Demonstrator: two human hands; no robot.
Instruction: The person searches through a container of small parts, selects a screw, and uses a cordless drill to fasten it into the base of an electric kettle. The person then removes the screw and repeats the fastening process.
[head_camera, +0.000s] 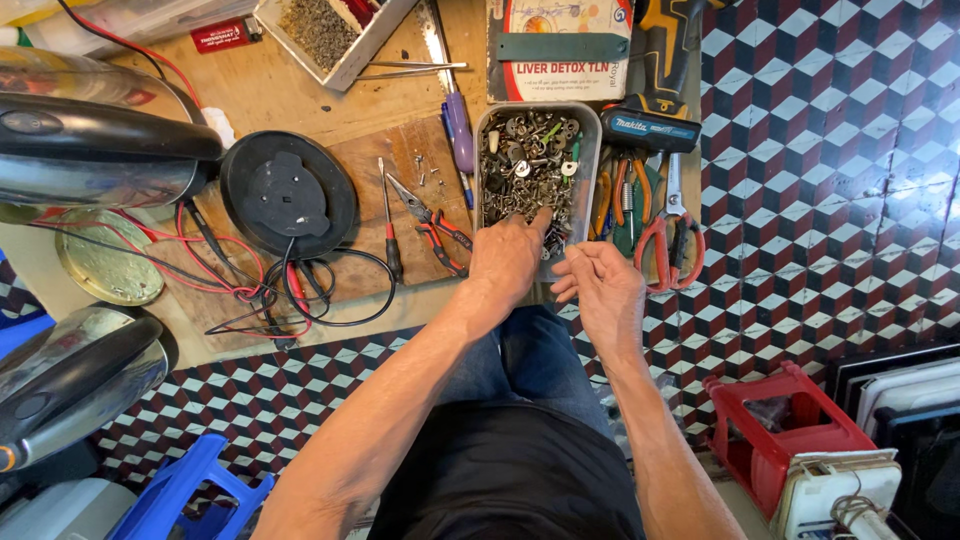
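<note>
A metal tray (588, 150) full of screws, nuts and small metal parts sits at the near edge of a low wooden board (300, 90), right in front of the person's knees. The left hand (508, 255) reaches into the tray's near end, fingers curled down among the parts; whether it pinches anything cannot be told. The right hand (603, 290) hovers just beside the tray's near right corner, palm up, fingers loosely spread and holding nothing. Right of the tray lie red-handled scissors (668, 235) and a cordless drill (655, 90). To the left lie red pliers (432, 225), a screwdriver (388, 225), a round black kettle base (288, 192) with tangled wires (250, 290), and a steel kettle (95, 145)
</note>
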